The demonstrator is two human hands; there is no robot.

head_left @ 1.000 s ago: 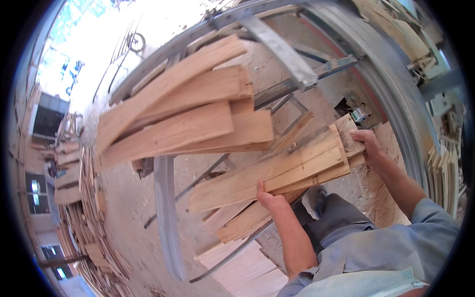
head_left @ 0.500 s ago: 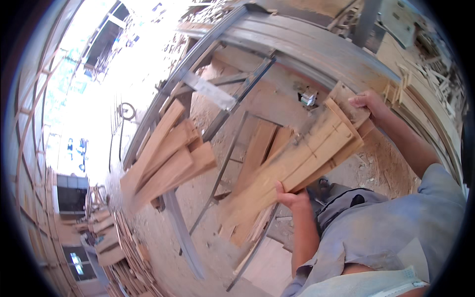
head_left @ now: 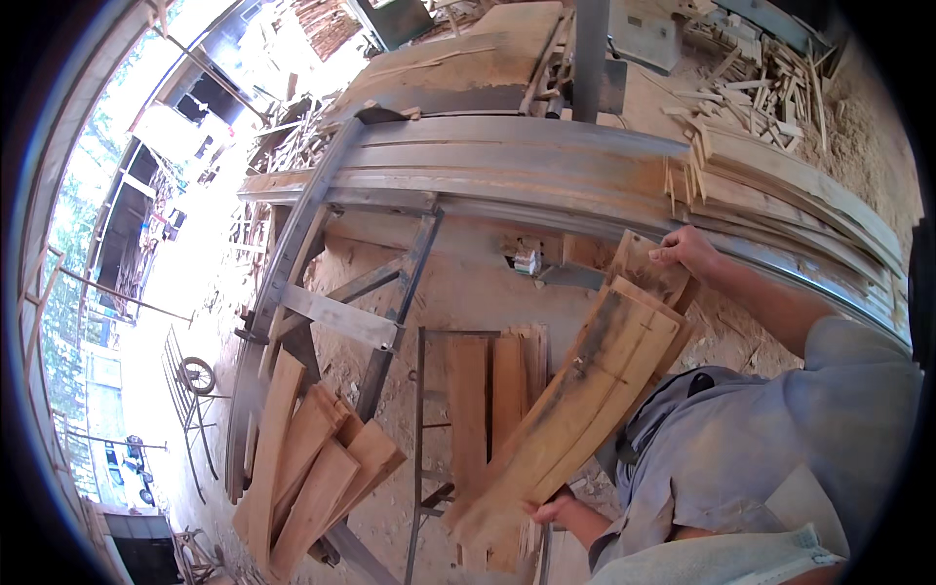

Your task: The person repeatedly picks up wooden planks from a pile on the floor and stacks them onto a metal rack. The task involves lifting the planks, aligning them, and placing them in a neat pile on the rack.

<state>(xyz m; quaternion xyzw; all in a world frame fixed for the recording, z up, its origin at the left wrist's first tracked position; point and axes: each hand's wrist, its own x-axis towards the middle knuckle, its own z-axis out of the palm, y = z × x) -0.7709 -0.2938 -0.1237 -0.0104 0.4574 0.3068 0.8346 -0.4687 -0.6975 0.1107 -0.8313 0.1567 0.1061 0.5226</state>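
A stack of wooden boards slants across the middle, in both my hands. My right hand is closed on the upper end, thumb over the top of a board that sticks out beyond the others. Lower down, my left hand grips the near edge of the same stack; most of its fingers are hidden under the wood. Dark stains and a crosswise line mark the top board. Beneath the stack's lower end, more upright-lying boards rest on a metal frame.
To the left, a fanned pile of boards leans by a steel frame. A long metal bench runs across the back, with stacked planks at its right end. Scrap wood lies beyond. A wheeled cart stands far left.
My view has turned, so the bench now lies more level. The boards in my hands are tilted more steeply, and both hands keep their hold.
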